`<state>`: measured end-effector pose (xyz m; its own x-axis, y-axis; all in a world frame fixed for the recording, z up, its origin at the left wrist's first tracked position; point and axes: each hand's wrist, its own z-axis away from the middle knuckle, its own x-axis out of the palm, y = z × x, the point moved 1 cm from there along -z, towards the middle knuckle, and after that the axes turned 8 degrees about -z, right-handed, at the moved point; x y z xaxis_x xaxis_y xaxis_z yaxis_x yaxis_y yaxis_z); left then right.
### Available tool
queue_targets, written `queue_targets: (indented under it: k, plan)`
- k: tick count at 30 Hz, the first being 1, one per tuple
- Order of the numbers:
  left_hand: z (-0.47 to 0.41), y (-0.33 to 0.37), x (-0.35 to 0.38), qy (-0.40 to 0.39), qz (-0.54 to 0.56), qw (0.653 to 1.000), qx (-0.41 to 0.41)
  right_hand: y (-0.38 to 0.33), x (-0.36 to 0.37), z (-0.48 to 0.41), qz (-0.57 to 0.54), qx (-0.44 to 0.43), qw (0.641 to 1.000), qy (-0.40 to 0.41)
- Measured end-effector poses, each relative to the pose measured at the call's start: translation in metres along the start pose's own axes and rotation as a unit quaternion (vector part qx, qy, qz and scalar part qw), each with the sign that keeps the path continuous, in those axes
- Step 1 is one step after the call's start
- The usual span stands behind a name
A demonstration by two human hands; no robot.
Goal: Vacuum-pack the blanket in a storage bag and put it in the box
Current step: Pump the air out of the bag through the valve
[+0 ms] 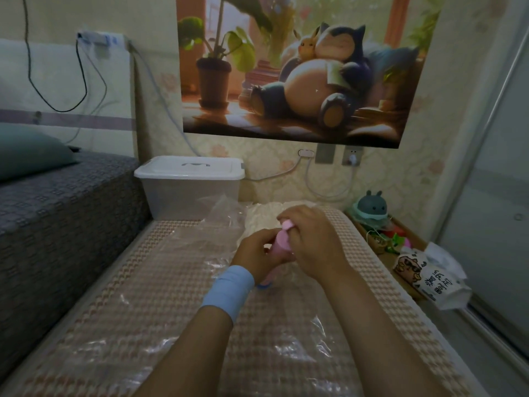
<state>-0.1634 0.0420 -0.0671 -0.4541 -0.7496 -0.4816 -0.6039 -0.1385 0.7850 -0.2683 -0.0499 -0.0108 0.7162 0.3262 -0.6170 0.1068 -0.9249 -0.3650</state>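
Observation:
A pink and cream houndstooth blanket [137, 319] lies flat inside a clear plastic storage bag [226, 219] that covers the bench in front of me. A pink hand pump [277, 247] stands upright on the bag, its base on a blue valve [264, 286]. My left hand [253, 255], with a light blue wristband, grips the pump's barrel. My right hand [307, 239] grips the pump's handle at the top. The clear storage box [190, 193] with a white lid stands shut at the far end of the bench.
A grey bed [57, 213] with a teal pillow [25, 151] runs along the left. On the right a low shelf holds a tissue pack [429, 279], a round grey toy [372, 209] and small items. Cables hang on the wall.

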Motion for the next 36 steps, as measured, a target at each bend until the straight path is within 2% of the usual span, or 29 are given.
queue_targets:
  k: [2, 5, 7, 9, 12, 14, 16, 18, 20, 22, 24, 26, 28, 29, 31, 34, 36]
  plan:
    - [-0.002, -0.005, -0.001, -0.004, 0.003, 1.0, 0.005, -0.016, -0.022, -0.013, 0.001, -0.032, 0.996, 0.079]
    - [-0.002, -0.009, -0.003, -0.014, -0.002, 1.0, 0.004, -0.04, -0.054, -0.026, -0.007, -0.099, 0.97, 0.221]
    - [0.0, -0.01, -0.004, -0.014, -0.011, 1.0, 0.016, -0.045, -0.048, -0.023, -0.014, -0.112, 0.957, 0.268]
    - [0.002, -0.01, -0.002, -0.015, -0.009, 1.0, 0.022, -0.029, -0.024, -0.011, -0.014, -0.086, 0.968, 0.234]
    - [0.004, -0.009, 0.001, -0.003, 0.022, 1.0, -0.008, 0.0, 0.012, 0.013, 0.007, -0.011, 1.0, 0.02]
    - [0.004, -0.01, 0.004, 0.003, 0.042, 0.999, -0.019, 0.002, 0.014, 0.014, 0.008, 0.015, 0.999, -0.033]
    - [0.005, -0.011, 0.003, 0.006, 0.052, 0.998, -0.018, -0.011, -0.004, 0.002, 0.006, -0.003, 1.0, 0.009]
    - [0.004, -0.013, 0.0, 0.006, 0.051, 0.999, -0.007, -0.029, -0.031, -0.013, 0.009, -0.045, 0.994, 0.103]
    - [0.003, -0.014, 0.0, -0.002, 0.044, 0.999, 0.0, -0.042, -0.052, -0.021, -0.003, -0.096, 0.974, 0.207]
    - [0.004, -0.014, 0.002, -0.006, 0.036, 0.999, -0.002, -0.046, -0.05, -0.019, -0.005, -0.113, 0.957, 0.267]
    - [0.005, -0.014, 0.004, -0.006, 0.034, 0.999, -0.006, -0.033, -0.029, -0.008, 0.0, -0.085, 0.961, 0.262]
    - [0.006, -0.012, 0.005, -0.001, 0.049, 0.999, -0.015, -0.015, -0.003, 0.006, 0.002, -0.028, 0.99, 0.136]
    - [0.007, -0.01, 0.005, -0.003, 0.056, 0.998, -0.03, -0.007, 0.012, 0.015, 0.016, 0.026, 1.0, -0.007]
    - [0.007, -0.011, 0.004, -0.001, 0.059, 0.998, -0.034, -0.008, 0.011, 0.013, 0.018, 0.039, 0.999, -0.031]
    - [0.007, -0.013, 0.002, 0.009, 0.071, 0.997, -0.029, -0.02, -0.004, -0.001, 0.012, 0.018, 1.0, 0.014]
    - [0.005, -0.015, -0.003, 0.01, 0.062, 0.998, -0.019, -0.048, -0.042, -0.023, 0.006, -0.075, 0.983, 0.168]
    - [0.005, -0.016, -0.003, 0.003, 0.052, 0.998, -0.018, -0.06, -0.05, -0.027, -0.011, -0.108, 0.969, 0.223]
